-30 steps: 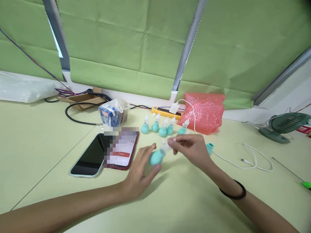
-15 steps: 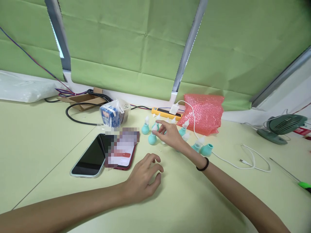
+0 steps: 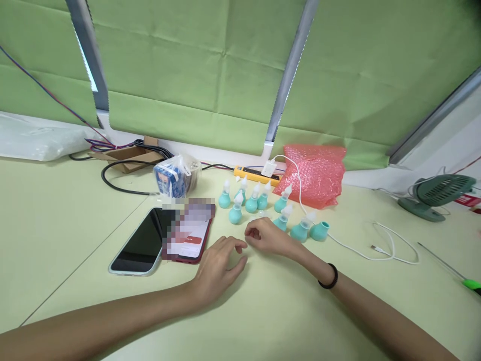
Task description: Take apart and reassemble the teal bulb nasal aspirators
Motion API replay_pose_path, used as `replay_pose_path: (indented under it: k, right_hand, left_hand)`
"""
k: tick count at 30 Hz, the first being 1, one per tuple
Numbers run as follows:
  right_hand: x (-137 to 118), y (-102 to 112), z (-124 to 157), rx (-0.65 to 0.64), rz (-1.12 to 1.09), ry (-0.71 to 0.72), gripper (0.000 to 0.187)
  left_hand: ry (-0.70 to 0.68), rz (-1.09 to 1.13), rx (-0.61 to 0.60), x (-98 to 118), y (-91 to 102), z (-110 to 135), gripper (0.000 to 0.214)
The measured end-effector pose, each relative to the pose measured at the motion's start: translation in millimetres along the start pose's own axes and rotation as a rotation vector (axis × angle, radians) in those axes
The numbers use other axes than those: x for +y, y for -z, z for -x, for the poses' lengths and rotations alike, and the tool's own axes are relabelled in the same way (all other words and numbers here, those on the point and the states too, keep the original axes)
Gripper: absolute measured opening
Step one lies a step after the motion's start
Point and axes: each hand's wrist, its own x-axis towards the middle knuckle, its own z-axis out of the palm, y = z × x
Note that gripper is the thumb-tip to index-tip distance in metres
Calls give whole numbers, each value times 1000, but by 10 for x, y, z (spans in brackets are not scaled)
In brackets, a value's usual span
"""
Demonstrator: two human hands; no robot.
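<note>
Several teal rubber bulb syringes with clear pointed nozzles stand in a loose group beyond my hands, among them a bulb syringe (image 3: 235, 214) at the near left. At the right end, a teal bulb (image 3: 319, 231) leans with its mouth bare. A clear plastic piece (image 3: 262, 215) lies just behind my right hand (image 3: 265, 236), whose thumb and fingertips are pinched together low over the table; anything between them is hidden. My left hand (image 3: 217, 268) rests near the phones, thumb and fingers apart, holding nothing, with its fingertips close to the right hand's.
Left of my hands lie a black-screened phone (image 3: 141, 243) and a lit phone (image 3: 195, 235). Behind are a bagged blue pack (image 3: 171, 178), a yellow power strip (image 3: 251, 175) and pink bubble wrap (image 3: 319, 175). A white cable (image 3: 361, 256), green fan (image 3: 439, 195) and screwdriver (image 3: 443, 261) are at right.
My right hand has drawn back from the near-left bulb syringe toward me and closed into a pinch. That syringe stays standing. My left hand has shifted slightly, its fingers straighter.
</note>
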Motion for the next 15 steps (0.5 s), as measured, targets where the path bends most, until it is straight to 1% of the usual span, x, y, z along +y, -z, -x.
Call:
replay_pose_path:
  k: [3,4,6,8,9,10,12,13,14,15]
  right_hand:
    - [-117,1,106,-76,-146,-39,18]
    - [-147,-6,146,-95,-232,-69,22]
    - [-185,-32,223,-125,-500,-163,25]
    - [-200,-61,281,-145,-806,-271,23]
    - [-201,-72,301,-150,-917,-310,22]
    - [-201,-81,314,-153,-970,-327,21]
    - [-198,-83,325,-161,-963,-320,21]
    - [-196,-76,322,-164,-904,-301,23]
    - [-192,-63,314,-149,-802,-268,25]
    - [-186,-45,301,-104,-648,-221,27]
  left_hand:
    - [63,65,18,-8,7,-10,10]
    - [74,91,25,-11,6,-11,9]
    - [94,145,37,-19,-3,-14,9]
    - [103,199,42,-25,-14,-17,10]
    - [102,221,44,-27,-19,-20,11]
    - [99,236,46,-28,-23,-23,11]
    - [88,249,53,-25,-27,-28,12]
    - [85,250,58,-23,-27,-31,12]
    - [83,247,64,-20,-27,-33,13]
    - [81,242,71,-18,-26,-35,12]
